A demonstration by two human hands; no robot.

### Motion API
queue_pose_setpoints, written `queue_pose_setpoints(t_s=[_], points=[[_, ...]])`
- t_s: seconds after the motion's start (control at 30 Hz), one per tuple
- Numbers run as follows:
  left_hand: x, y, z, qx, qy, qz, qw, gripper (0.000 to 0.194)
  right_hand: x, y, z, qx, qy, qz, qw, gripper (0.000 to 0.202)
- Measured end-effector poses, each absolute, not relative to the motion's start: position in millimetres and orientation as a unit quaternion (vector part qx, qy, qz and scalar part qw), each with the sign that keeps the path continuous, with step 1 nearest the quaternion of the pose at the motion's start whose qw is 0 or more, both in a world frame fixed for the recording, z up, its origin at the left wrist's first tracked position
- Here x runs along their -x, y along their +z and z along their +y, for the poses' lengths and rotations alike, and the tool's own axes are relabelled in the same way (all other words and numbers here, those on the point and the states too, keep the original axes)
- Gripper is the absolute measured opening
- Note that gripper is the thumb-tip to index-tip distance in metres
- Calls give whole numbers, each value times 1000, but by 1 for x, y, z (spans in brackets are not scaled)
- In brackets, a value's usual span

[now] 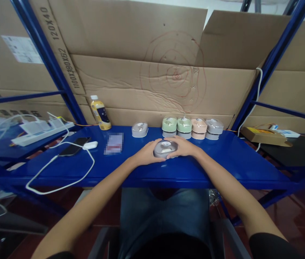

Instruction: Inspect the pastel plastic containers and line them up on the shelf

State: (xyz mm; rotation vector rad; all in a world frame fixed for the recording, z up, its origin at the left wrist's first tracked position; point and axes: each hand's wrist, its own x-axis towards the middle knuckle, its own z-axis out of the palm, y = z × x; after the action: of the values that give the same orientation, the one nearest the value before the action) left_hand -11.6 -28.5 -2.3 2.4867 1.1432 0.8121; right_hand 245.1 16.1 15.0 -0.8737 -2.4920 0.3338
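Observation:
Both my hands are wrapped round a small grey lidded box with rounded corners and a pale round label on top. My left hand grips its left side, and my right hand grips the right side with the thumb at the front. The box is low over the blue shelf top; whether it touches the surface I cannot tell. Behind my hands stand green boxes, a peach box and a grey box of like shape, side by side. Another grey box sits apart to the left.
A yellow bottle stands at the back left of the blue shelf. Nearer are a blurred flat packet, a dark phone and a looping white cable. A power strip lies further left. Cardboard backs the shelf.

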Motion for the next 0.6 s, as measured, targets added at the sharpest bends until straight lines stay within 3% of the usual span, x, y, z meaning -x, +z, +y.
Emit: queue_pose_setpoints(t_s=[0.3,0.6], points=[[20,0,-75,-799,197,554,-131,66,-223,13,0,407,21,-868,284,74],[-3,19,19,-754,152,628,-116,50,-239,13,6,459,26,-817,348,39]])
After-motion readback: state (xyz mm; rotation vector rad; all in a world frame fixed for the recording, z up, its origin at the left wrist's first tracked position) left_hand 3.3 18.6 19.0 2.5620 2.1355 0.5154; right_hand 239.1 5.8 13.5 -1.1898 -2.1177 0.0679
